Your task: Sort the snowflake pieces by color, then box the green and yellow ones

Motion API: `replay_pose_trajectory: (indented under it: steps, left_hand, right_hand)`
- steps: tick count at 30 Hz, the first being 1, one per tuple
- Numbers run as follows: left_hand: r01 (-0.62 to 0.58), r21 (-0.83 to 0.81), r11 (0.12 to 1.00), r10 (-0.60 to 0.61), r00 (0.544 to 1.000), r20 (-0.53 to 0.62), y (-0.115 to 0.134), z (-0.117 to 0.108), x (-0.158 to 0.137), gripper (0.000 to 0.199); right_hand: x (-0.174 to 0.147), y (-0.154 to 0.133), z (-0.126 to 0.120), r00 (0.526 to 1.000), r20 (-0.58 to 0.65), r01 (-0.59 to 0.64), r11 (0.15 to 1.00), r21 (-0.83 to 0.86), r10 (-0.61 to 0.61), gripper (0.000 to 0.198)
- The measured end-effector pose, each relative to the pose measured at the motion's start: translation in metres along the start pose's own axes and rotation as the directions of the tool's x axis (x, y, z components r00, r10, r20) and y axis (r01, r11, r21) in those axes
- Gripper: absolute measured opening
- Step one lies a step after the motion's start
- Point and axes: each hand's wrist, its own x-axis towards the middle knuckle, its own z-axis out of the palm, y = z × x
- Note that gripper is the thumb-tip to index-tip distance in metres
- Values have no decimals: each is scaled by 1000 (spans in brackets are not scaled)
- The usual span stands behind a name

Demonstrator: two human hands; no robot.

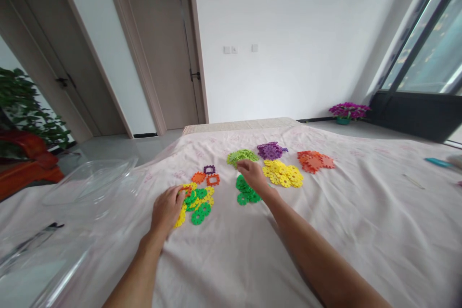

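My left hand rests at the left side of a mixed pile of yellow and green notched plastic discs. Its fingers are curled round an orange connecting piece at the pile's edge. With its fingers closed, my right hand hovers by the light green pieces; anything in the fingertips is hidden. Below that hand lies a pile of dark green discs. Yellow discs, purple pieces and orange pieces form separate piles to the right.
Loose by the mixed pile are an orange square frame, an orange piece and a purple frame. Clear plastic containers stand at the left, with dark-framed glasses. A blue item lies far right on the pale cloth.
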Motion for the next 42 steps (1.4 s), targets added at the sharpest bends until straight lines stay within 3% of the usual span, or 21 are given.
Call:
replay_pose_trajectory:
  steps: [3, 6, 9, 12, 18, 25, 30, 35, 38, 42]
  left_hand:
    - [-3, -1, 1000, 3, 1000, -6, 1, 0, 0, 40]
    - [0, 4, 1000, 0, 1000, -7, 3, -2, -1, 39]
    - [-4, 12, 1000, 4, 1000, -10, 5, -3, -1, 38]
    - [-12, 18, 1000, 13, 1000, -23, 5, -4, -1, 38]
    - [-18, 4, 1000, 19, 999, -29, 6, -4, -1, 38]
    - [-5, 6, 1000, 5, 1000, -13, 6, -3, -1, 37]
    - [-1, 17, 1000, 1, 1000, -10, 5, -2, -1, 39]
    - [11, 10, 1000, -11, 1000, -5, 5, -3, -2, 38]
    - [6, 8, 1000, -6, 1000, -8, 5, -4, -2, 39]
    - [-1, 15, 1000, 1, 1000, -3, 6, -4, -2, 39]
  right_hand:
    - [-21, -24, 21, 957, 227, 225, 954, -197, -179, 21]
    - [-39, -40, 34, 861, 412, 410, 887, -211, -300, 22]
    - [-50, -46, 41, 772, 513, 521, 836, -172, -375, 27]
    - [-55, -48, 45, 744, 551, 560, 802, -205, -379, 33]
    - [-59, -52, 50, 762, 561, 539, 797, -272, -324, 37]
    - [-59, -47, 56, 856, 464, 389, 873, -293, -226, 38]
    - [-60, -42, 59, 905, 412, 227, 941, -251, -108, 26]
    - [-53, -39, 53, 934, 339, 211, 944, -255, -117, 9]
    - [-40, -33, 39, 965, 234, 182, 943, -279, -117, 7]
    - [-17, -13, 7, 999, -14, 40, 949, -312, -47, 12]
